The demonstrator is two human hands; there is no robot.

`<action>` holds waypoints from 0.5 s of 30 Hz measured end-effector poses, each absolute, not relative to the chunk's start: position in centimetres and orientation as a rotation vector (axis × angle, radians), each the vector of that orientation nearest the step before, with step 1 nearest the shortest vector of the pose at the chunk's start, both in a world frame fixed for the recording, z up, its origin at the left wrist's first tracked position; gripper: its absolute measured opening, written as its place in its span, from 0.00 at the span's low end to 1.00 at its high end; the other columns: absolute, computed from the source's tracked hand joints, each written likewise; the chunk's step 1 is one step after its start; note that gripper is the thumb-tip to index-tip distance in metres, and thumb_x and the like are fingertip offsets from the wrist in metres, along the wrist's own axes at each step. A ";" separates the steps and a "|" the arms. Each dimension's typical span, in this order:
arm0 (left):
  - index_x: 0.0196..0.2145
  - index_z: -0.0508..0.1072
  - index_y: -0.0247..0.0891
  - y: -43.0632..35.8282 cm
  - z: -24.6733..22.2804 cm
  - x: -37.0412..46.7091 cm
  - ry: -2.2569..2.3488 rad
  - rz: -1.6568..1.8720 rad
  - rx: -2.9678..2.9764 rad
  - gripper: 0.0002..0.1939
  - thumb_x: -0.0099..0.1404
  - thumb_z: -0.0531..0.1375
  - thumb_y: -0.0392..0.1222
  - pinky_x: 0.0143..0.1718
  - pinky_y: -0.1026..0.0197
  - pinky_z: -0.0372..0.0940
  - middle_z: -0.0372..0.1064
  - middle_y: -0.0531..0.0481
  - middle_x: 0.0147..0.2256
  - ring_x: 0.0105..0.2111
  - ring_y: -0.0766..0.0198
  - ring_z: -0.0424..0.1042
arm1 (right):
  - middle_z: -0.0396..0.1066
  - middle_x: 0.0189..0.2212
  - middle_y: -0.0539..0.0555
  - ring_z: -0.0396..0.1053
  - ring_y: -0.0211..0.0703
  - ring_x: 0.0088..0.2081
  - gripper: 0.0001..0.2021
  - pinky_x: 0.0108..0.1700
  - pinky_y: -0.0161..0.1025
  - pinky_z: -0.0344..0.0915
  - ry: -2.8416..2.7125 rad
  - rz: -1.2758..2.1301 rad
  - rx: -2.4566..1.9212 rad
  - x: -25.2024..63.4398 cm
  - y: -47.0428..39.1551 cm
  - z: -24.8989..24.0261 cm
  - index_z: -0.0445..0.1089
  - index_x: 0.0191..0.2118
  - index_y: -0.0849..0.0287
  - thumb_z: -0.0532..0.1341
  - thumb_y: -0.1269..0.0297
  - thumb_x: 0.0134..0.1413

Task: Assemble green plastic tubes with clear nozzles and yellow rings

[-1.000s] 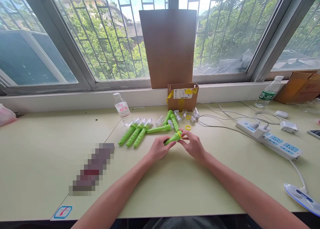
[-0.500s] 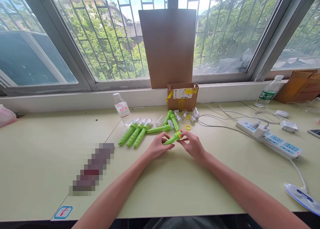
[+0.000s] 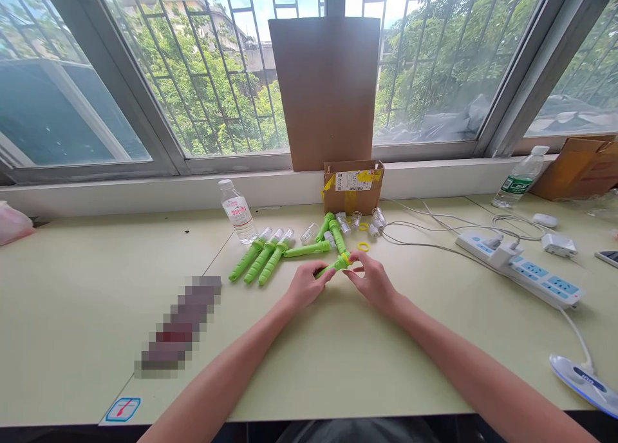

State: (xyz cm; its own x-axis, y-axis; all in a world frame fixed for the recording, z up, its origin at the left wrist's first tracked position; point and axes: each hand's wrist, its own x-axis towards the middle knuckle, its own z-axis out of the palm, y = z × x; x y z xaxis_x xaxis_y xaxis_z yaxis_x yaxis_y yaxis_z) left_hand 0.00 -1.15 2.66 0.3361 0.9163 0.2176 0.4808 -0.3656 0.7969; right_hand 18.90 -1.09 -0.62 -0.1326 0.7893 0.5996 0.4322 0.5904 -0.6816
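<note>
Bottle (image 3: 237, 212): clear plastic, white cap, upright, left of centre.
Capped tubes (image 3: 263, 259): three, green plastic, spiral-grooved, clear tops; lying side by side, slanted, below bottle.
Left hand (image 3: 306, 284): fingers curled closed around held tube, thumb along its near side; forearm angles up from lower left.
Loose tubes (image 3: 306, 250): green, lying crossed at frame centre, just beyond the hands.
Held tube (image 3: 333, 267): green, slim, just right of centre; tilted, collar end toward upper right, between both hands.
Yellow ring (image 3: 346, 259): at the collar end; can't tell if fully seated.
Right hand (image 3: 373, 282): thumb and fingers pinched nearly closed on ring and collar end, exact contact hidden; wrist bent inward, forearm from lower right.
Loose rings (image 3: 363, 246): thin, yellow, round, flat on table above right hand.
Clear caps (image 3: 379, 217): ribbed, transparent, scattered in front of box (image 3: 352, 201), brown cardboard.
Power strip (image 3: 519, 269): white, blue sockets, right side.
</note>
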 end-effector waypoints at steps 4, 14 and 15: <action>0.23 0.68 0.35 -1.2 2.8 0.0 1.209 0.810 1.927 0.20 0.62 0.53 0.55 0.20 0.67 0.53 0.62 0.55 0.19 0.17 0.71 0.59 | 0.72 0.39 0.55 0.72 0.47 0.40 0.06 0.37 0.49 0.76 -1.775 0.443 -1.008 18.9 -1.1 -0.7 0.64 0.38 0.55 0.58 0.62 0.55; 0.31 0.67 0.37 -1.2 2.6 -0.1 1.152 0.830 1.761 0.16 0.55 0.61 0.53 0.18 0.68 0.56 0.65 0.55 0.23 0.17 0.71 0.61 | 0.71 0.44 0.56 0.71 0.50 0.46 0.06 0.38 0.48 0.76 -1.741 0.453 -0.952 18.7 -1.5 -0.2 0.65 0.37 0.55 0.58 0.60 0.55; 0.30 0.68 0.36 -1.2 2.5 -0.1 1.142 0.846 1.786 0.15 0.56 0.60 0.53 0.19 0.67 0.57 0.65 0.55 0.23 0.18 0.70 0.62 | 0.71 0.44 0.56 0.71 0.50 0.47 0.06 0.38 0.48 0.76 -1.741 0.456 -0.953 18.7 -1.5 -0.1 0.65 0.37 0.54 0.59 0.60 0.55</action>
State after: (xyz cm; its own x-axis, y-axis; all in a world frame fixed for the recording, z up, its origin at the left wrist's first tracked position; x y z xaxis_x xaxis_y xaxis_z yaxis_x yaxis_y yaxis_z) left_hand -0.09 -1.20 2.54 0.3587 0.9280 0.1007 0.3664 -0.2392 0.8992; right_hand 18.71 -1.46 -0.14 -0.1319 0.7797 0.6122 0.3794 0.6102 -0.6955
